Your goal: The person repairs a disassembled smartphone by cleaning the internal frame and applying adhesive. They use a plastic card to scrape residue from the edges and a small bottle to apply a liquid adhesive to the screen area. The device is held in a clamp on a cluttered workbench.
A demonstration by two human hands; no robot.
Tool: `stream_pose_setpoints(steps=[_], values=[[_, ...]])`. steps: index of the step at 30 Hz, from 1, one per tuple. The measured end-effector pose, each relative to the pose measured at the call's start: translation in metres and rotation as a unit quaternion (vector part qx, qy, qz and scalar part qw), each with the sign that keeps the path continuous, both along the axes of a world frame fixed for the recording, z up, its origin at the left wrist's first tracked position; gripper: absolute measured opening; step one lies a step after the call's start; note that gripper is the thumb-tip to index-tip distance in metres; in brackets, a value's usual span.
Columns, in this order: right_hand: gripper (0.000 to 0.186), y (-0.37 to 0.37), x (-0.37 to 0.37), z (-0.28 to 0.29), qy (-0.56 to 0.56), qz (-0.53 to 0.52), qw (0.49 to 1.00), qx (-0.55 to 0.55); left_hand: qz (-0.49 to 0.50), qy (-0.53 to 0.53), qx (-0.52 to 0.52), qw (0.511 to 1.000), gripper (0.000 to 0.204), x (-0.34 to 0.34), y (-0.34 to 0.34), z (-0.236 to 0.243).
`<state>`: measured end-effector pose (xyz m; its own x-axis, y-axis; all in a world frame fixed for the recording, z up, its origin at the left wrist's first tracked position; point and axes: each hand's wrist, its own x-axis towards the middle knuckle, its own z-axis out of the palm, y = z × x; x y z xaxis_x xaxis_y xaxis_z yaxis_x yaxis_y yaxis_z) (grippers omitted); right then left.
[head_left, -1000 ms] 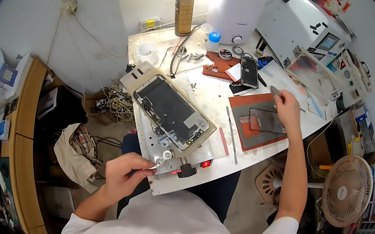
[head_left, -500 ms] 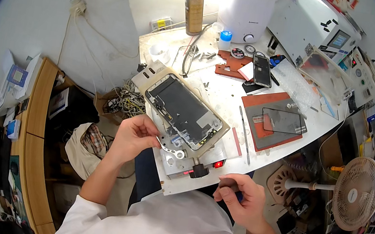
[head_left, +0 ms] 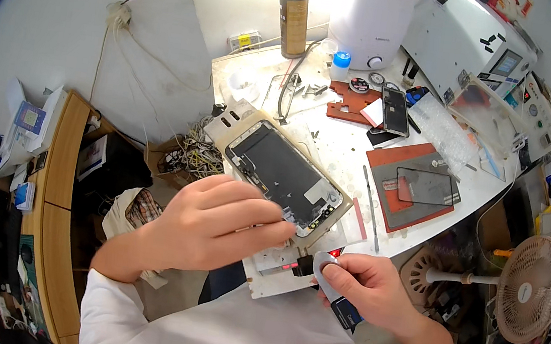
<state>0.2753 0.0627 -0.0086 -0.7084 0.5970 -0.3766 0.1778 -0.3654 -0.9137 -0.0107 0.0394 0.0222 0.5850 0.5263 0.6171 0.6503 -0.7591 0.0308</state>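
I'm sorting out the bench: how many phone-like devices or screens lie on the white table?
2: the opened phone screen in its holder under the left hand, and a dark phone on the brown mat farther back. Others may be hidden in the clutter.

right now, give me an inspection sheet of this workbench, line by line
surface: white bench, scuffed and crowded
job's things: opened phone screen lying flat in a tan frame; thin flat tool
clutter: spray can, red mat, dark phone, long metal rod, white round appliance
hands: left hand with fingertips on the screen's near edge; right hand pinching the flat tool
cables: tangled wires off the bench's left edge; cord on the wall
surroundings: fan at right, wooden shelf at left, grey machine at back
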Motion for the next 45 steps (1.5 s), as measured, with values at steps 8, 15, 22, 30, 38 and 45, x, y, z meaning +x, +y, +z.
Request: stream_pose_setpoints(steps=[8,15,22,30,38,45], values=[[0.031,0.009,-0.006,0.007,-0.001,0.01,1.0,-0.029,-0.026,0.09,-0.094,0.991,0.025,0.012,0.017,0.009],[0.032,0.02,-0.012,0.002,-0.007,0.035,0.997,-0.069,-0.037,0.127,-0.068,0.989,0.022,0.011,0.021,0.013],[0.032,0.026,-0.015,0.006,-0.008,0.05,0.997,-0.065,-0.041,0.11,-0.047,0.992,0.021,0.011,0.022,0.009],[0.032,0.026,-0.016,0.009,-0.004,0.024,0.997,-0.08,-0.044,0.102,-0.043,0.993,0.022,0.011,0.023,0.007],[0.035,0.025,-0.015,0.007,0.0,0.017,0.997,-0.08,-0.048,0.107,-0.035,0.992,0.023,0.009,0.022,0.006],[0.035,0.023,-0.015,0.006,0.002,0.0,0.996,-0.089,-0.048,0.104,-0.034,0.993,0.024,0.009,0.022,0.005]])
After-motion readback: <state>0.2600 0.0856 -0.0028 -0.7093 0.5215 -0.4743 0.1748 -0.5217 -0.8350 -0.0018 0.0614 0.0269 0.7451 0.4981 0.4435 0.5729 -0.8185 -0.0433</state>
